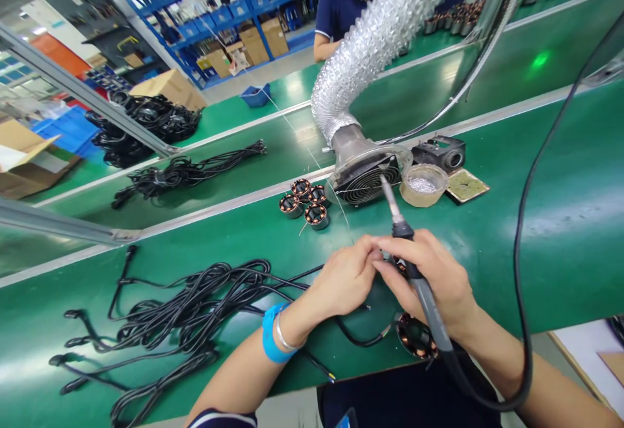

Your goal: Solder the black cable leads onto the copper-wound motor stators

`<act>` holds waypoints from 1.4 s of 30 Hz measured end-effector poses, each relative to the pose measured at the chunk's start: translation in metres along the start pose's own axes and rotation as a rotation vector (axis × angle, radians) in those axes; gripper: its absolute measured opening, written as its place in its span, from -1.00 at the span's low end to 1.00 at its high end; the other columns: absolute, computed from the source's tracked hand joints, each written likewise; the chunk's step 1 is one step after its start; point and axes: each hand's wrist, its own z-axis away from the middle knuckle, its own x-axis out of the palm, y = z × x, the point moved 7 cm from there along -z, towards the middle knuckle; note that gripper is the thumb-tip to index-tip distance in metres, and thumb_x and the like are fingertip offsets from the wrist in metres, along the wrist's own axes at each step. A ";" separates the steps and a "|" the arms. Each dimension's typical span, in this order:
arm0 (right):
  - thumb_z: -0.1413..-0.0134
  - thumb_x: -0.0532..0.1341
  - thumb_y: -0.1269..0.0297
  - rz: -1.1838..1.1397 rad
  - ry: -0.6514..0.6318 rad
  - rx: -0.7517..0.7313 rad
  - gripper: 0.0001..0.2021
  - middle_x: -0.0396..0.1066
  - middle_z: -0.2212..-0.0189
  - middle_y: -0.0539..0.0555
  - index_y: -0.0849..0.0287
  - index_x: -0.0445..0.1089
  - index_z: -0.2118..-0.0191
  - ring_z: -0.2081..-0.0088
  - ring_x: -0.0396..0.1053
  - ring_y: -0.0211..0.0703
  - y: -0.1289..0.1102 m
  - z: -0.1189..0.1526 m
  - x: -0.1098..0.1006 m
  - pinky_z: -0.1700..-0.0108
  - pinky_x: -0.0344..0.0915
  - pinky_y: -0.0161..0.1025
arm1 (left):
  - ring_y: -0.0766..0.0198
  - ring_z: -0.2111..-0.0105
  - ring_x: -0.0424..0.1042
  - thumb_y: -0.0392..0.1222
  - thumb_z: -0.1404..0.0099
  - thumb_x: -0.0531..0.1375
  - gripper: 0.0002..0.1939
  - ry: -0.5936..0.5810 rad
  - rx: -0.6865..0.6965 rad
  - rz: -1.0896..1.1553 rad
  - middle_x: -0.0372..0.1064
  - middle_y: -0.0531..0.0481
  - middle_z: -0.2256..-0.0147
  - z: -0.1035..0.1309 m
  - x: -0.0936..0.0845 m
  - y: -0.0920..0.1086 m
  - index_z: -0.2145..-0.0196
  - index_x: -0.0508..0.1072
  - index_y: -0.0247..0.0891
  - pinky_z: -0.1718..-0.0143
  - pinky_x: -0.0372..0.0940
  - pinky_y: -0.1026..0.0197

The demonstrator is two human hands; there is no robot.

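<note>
The right hand grips a soldering iron; the left hand bunches its fingers beside the right fingertips, anything held there hidden from view

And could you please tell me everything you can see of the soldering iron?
The soldering iron has a long, dark grey handle, a black collar, a metallic-looking barrel and a narrower tip. It slants across the right hand, which holds it, tip pointing forward towards the fan grille; whether they touch is unclear. A black cable leaves its rear end, loops round and runs out at the picture's right edge.
</note>
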 end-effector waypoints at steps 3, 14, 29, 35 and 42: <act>-0.18 0.17 0.55 -0.014 -0.098 -0.041 -0.67 0.50 0.32 0.02 0.09 0.32 -0.02 0.39 0.38 -0.19 0.008 -0.008 0.001 0.32 0.42 -0.20 | 0.18 0.31 0.39 -0.11 -0.48 -0.07 -0.78 -0.028 0.000 -0.086 0.42 0.00 0.28 0.001 0.000 0.006 0.22 0.31 -0.20 0.28 0.17 0.16; -0.18 0.24 0.42 -0.234 -0.203 0.317 -0.71 0.54 0.32 -0.05 0.03 0.33 0.00 0.36 0.53 -0.25 0.051 0.008 0.007 0.26 0.48 -0.31 | 0.37 0.51 0.13 -0.05 -0.35 0.12 -0.74 -0.019 -0.037 0.322 0.22 0.13 0.52 -0.010 0.000 -0.010 0.40 0.36 -0.27 0.45 0.04 0.29; -0.18 0.23 0.38 -0.166 0.129 0.275 -0.55 0.54 0.32 0.00 -0.07 0.36 -0.18 0.40 0.46 -0.14 0.051 0.024 -0.034 0.37 0.42 -0.14 | 0.40 0.57 0.12 -0.10 -0.18 0.17 -0.80 0.210 -0.216 0.472 0.24 0.11 0.59 -0.017 0.008 -0.035 0.45 0.41 -0.30 0.52 0.04 0.32; -0.12 0.25 0.27 -0.284 0.214 0.406 -0.81 0.42 0.49 0.04 -0.05 0.55 0.15 0.52 0.27 -0.10 0.060 0.034 -0.043 0.52 0.18 -0.11 | 0.42 0.60 0.08 -0.14 -0.22 0.14 -0.82 0.234 -0.210 0.351 0.16 0.15 0.62 -0.014 0.006 -0.030 0.45 0.42 -0.28 0.54 0.00 0.33; -0.09 0.28 0.30 -0.371 0.245 0.439 -0.87 0.39 0.49 0.01 0.06 0.56 0.23 0.51 0.23 -0.16 0.067 0.034 -0.039 0.47 0.11 -0.15 | 0.42 0.61 0.06 -0.13 -0.27 0.14 -0.80 0.236 -0.191 0.289 0.11 0.18 0.64 -0.013 0.004 -0.028 0.45 0.41 -0.27 0.53 0.00 0.34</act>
